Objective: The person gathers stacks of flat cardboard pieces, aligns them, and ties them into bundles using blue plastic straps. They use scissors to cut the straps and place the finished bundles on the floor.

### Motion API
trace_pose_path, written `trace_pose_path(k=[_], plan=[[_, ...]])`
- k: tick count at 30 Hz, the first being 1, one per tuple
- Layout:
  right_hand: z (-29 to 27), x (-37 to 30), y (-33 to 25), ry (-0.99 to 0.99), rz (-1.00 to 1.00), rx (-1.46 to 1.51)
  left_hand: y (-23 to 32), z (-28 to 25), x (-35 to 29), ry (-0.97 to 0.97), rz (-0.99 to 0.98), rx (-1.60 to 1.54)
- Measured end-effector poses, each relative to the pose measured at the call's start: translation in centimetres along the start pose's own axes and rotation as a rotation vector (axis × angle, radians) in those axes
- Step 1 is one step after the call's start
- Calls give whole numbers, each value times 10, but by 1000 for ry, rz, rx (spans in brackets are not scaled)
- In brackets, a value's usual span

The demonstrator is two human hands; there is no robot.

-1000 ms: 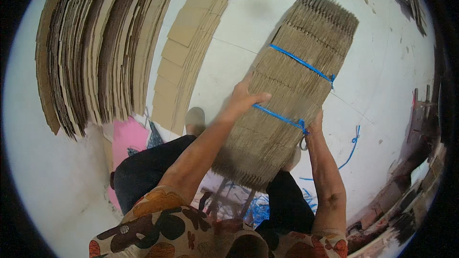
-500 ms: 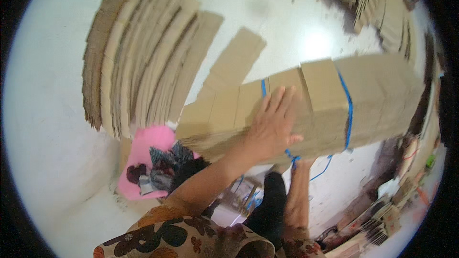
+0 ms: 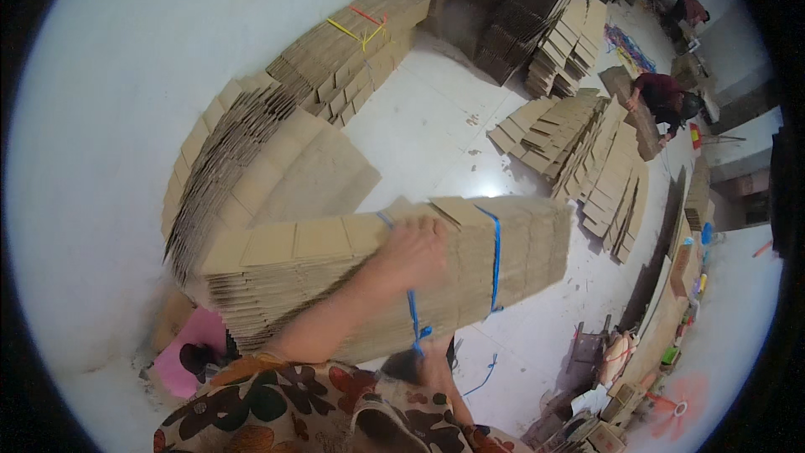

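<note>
A long bundle of flat brown cardboard pieces (image 3: 327,239) lies across in front of me, tied with blue straps (image 3: 496,256). My left hand (image 3: 417,245) is on its upper side, fingers curled, blurred by motion, where one blue strap passes under it. At the bundle's lower edge is my right hand (image 3: 433,362), close to the knot of that strap; its fingers are hidden by the cardboard. A loose blue strap end (image 3: 482,377) hangs over the pale floor to the right of it.
Stacked cardboard (image 3: 226,176) stands along the left wall, with a bundle tied in yellow and red (image 3: 352,50) beyond. Fanned cardboard stacks (image 3: 587,151) lie on the floor ahead. Another person (image 3: 667,105) bends over cardboard at the far right. A pink thing (image 3: 191,352) is at lower left.
The view has swung up and round, showing more of the room and another person. My left hand has gone from lying flat on the bundle to curled fingers on its upper side.
</note>
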State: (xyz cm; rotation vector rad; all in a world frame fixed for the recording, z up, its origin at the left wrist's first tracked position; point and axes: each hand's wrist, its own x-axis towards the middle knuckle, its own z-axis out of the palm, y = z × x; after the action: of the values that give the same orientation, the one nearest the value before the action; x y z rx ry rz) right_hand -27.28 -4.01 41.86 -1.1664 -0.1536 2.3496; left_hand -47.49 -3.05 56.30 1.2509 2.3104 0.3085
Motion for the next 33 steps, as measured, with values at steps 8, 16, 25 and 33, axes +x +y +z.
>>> trace_pose_path(k=[8, 16, 25, 33], plan=[[209, 110, -59, -136, 292, -2, -91, -142, 105, 154, -355, -11], [401, 317, -53, -465, 449, -177, -226, -281, 257, 451, -366, -58], [555, 488, 20, -286, 409, -248, -413, -341, 433, 401, -335, -642], [588, 580, 69, -231, 509, -270, -488, -334, 507, 318, -442, -722]])
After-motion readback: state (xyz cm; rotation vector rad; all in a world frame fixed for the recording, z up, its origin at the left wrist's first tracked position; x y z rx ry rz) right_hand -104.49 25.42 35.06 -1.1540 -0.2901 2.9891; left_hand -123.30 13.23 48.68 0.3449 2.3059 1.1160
